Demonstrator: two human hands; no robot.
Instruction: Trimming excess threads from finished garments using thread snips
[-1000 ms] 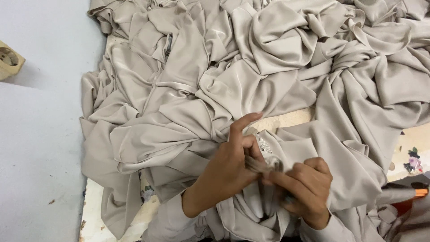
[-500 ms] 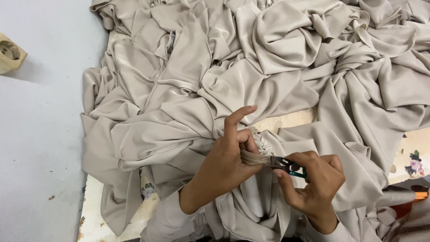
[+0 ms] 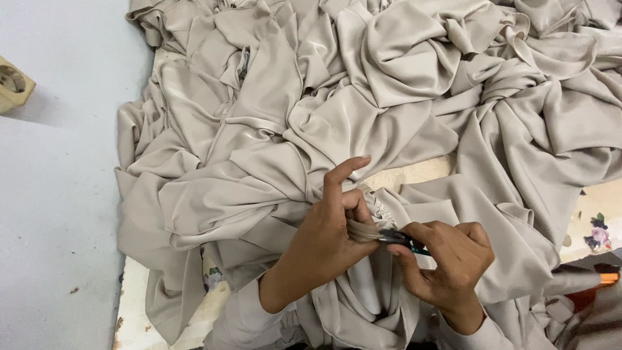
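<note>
A big heap of beige satin cloth (image 3: 363, 116) lies crumpled in front of me. My left hand (image 3: 324, 233) pinches a gathered, ruffled edge of the cloth (image 3: 372, 217), its index finger raised. My right hand (image 3: 447, 266) grips a small dark thread clipper (image 3: 402, 240) with a teal handle, its tip touching the pinched fold right beside my left fingers. Both sleeves are pale beige.
The cloth rests on a cream floral-printed surface (image 3: 596, 220) that shows at the right and lower left. A grey-blue floor (image 3: 58, 207) runs along the left, with a small tan wooden object (image 3: 13, 84) near the left edge. An orange item (image 3: 606, 280) peeks out at the lower right.
My right hand drew back to the right, and the dark clipper now shows in it, its tip against the fold my left hand pinches. The view shifted slightly.
</note>
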